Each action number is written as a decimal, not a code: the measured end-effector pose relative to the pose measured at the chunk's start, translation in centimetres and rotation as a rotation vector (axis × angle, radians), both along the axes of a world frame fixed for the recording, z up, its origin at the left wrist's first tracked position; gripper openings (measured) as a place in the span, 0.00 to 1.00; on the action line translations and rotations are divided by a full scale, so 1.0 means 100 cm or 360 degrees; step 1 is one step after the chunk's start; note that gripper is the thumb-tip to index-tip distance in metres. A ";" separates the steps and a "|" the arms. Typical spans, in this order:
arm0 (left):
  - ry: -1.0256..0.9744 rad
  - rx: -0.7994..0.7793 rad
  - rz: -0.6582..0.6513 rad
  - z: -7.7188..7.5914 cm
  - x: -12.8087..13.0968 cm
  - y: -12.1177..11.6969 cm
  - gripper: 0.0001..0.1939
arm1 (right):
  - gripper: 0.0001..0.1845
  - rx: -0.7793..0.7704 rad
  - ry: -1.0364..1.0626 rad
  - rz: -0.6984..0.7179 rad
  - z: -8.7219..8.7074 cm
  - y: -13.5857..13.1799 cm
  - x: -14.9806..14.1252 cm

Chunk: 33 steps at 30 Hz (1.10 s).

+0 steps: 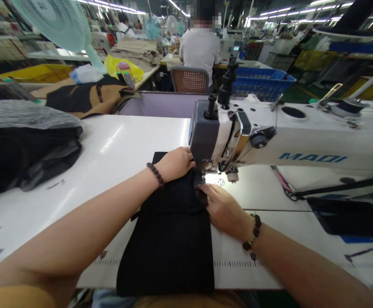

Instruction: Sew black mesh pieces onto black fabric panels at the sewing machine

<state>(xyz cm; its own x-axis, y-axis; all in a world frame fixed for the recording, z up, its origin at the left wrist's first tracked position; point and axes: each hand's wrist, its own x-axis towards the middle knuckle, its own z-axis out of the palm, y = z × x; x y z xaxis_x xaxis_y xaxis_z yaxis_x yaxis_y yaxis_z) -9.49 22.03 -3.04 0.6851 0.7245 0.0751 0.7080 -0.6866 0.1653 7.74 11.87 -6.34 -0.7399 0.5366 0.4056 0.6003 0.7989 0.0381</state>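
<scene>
A long piece of black fabric (170,239) runs from the table's front edge up to the needle area of a white sewing machine (314,132). My left hand (176,163) rests on the fabric's far part, fingers curled down against it just left of the machine head; its fingertips are partly hidden. On the right edge of the cloth, close in front of the presser foot, my right hand (221,207) pinches the fabric between thumb and fingers. The needle area is lit, and its contact with the cloth is hard to make out.
Dark and grey cloth (29,145) lies at the left of the white table (109,141). A dark tablet-like device (353,216) and pink-handled snips (284,182) lie at the right. Beyond the table, a person (201,47) sits near a blue basket (259,81). A fan (56,23) stands at upper left.
</scene>
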 end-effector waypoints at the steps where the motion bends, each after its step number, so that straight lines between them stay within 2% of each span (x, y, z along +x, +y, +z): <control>1: 0.0032 0.0035 -0.0061 0.008 -0.006 -0.016 0.17 | 0.13 0.0009 0.0001 0.0023 0.005 -0.009 0.000; 4: 0.0132 0.0103 -0.0325 0.019 -0.022 -0.067 0.26 | 0.14 0.0036 -0.0003 0.0371 0.017 -0.035 0.000; 6: 0.0136 0.0204 -0.0455 0.013 -0.028 -0.092 0.21 | 0.16 0.0066 0.0018 0.0634 0.020 -0.047 -0.002; 8: 0.0066 0.0362 -0.0547 0.002 -0.029 -0.102 0.15 | 0.16 0.0138 0.0051 0.0756 0.019 -0.051 -0.003; 10: -0.0040 0.0488 -0.0622 -0.009 -0.028 -0.102 0.14 | 0.15 0.0197 0.0030 0.0807 0.017 -0.050 -0.002; 13: -0.0152 0.0523 -0.0704 -0.018 -0.025 -0.095 0.14 | 0.14 0.0208 -0.0043 0.0843 0.014 -0.047 0.000; 22: -0.0186 0.0409 -0.0776 -0.026 -0.018 -0.101 0.15 | 0.14 0.0161 -0.0111 0.0904 0.015 -0.046 0.004; 28: -0.0137 0.0323 -0.0813 -0.026 -0.019 -0.101 0.17 | 0.14 0.0169 -0.0144 0.0907 0.016 -0.044 0.005; 33: -0.0165 0.0365 -0.0804 -0.027 -0.018 -0.103 0.16 | 0.14 0.0170 -0.0156 0.0901 0.017 -0.045 0.006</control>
<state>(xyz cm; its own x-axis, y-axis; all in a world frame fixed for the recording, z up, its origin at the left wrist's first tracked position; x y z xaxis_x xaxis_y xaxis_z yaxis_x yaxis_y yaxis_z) -11.24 11.75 -5.76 0.9234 0.2655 0.2773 0.2699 -0.9626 0.0230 8.32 7.38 -4.64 -0.9364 0.0067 0.3509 0.0708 0.9829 0.1700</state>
